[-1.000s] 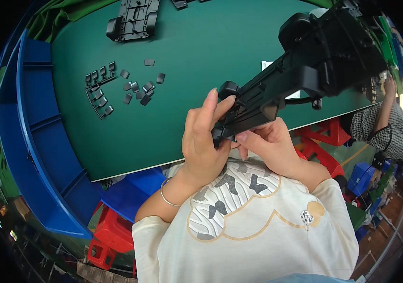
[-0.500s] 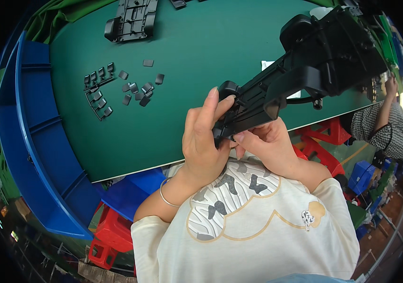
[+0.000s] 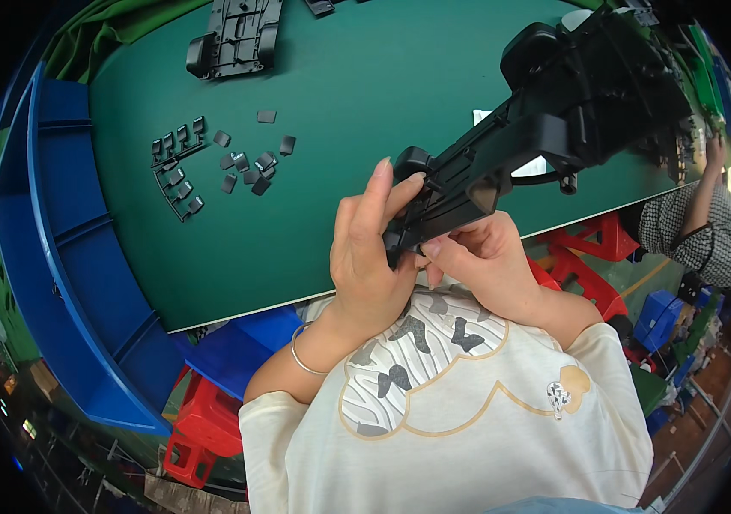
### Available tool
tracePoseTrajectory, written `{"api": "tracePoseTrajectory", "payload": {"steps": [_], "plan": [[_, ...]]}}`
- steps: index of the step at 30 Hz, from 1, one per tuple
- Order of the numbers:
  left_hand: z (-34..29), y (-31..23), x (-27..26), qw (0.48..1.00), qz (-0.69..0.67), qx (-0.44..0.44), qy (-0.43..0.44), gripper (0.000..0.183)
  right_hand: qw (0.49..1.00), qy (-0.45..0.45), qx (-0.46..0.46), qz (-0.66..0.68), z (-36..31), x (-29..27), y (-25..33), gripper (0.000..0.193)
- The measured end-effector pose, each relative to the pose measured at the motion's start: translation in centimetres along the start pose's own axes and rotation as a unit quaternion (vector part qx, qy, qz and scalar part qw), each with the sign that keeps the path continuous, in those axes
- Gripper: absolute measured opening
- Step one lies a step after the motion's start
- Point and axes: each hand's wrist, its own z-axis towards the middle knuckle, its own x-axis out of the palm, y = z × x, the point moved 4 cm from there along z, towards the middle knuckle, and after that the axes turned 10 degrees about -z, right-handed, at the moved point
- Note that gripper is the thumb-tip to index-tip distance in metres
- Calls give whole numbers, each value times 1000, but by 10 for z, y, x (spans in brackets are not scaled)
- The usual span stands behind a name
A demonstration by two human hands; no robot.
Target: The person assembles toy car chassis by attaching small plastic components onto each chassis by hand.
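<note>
A long black plastic toy car chassis (image 3: 459, 188) with wheel arches is held up in front of my chest, stretching toward the upper right. My left hand (image 3: 369, 248) is closed on its near end, thumb below and a finger across the top, while another finger points up. At the lower edge of that end, my right hand (image 3: 489, 261) is closed in a pinch of thumb and fingers. Whatever small part it may pinch is too hidden to name. On the table's left lie small black plastic plates (image 3: 252, 163), beside several still on a moulding frame (image 3: 173, 176).
Another black chassis (image 3: 234, 38) lies at the far side of the green table (image 3: 365, 86). A blue divided bin (image 3: 65, 248) stands along the left edge. Red stools (image 3: 207, 420) are below. At the right, another person's checked sleeve (image 3: 678, 227) shows near the table edge.
The chassis's far end has shifted slightly left and down in the picture. Both hands keep nearly the same grip and place.
</note>
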Motion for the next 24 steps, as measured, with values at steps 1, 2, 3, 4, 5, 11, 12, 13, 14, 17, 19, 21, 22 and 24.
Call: {"api": "tracePoseTrajectory", "payload": {"steps": [1,2,3,4,5,11,12,13,14,17,19,21,22,24], "plan": [[0,0,0,1000,1,0,0,78,1000,0,-2,0,0,0,0,8],[0,-1,0,1000,2,3,-1,77,1000,0,-3,0,0,0,0,8],[0,-1,1,1000,3,5,-2,77,1000,0,-1,-3,0,-1,0,8],[0,-1,1,1000,4,5,-2,77,1000,-1,1,-6,0,-1,0,8],[0,-1,1,1000,3,6,-2,77,1000,-1,1,-6,-1,-1,0,8],[-1,0,-1,1000,1,4,0,77,1000,-1,0,-4,0,1,-1,8],[-1,0,-1,1000,-1,0,1,78,1000,-3,-1,-4,0,1,-1,8],[-1,0,-1,1000,-1,0,1,78,1000,-4,-3,-4,0,2,-1,8],[-1,0,-2,1000,0,0,0,78,1000,-3,-3,-5,0,2,-1,8],[-1,1,-2,1000,-3,-7,3,78,1000,-1,-7,-3,1,3,-1,8],[-1,2,-4,1000,-4,-14,6,78,1000,6,-5,3,2,4,-2,8],[-1,2,-7,1000,-13,-17,-3,79,1000,16,-8,16,2,5,-3,8],[-1,3,-8,1000,-8,-15,-5,79,999,26,-9,27,2,5,-3,10],[0,4,-10,999,-13,-25,-28,78,998,44,-32,39,3,4,-3,11]]}}
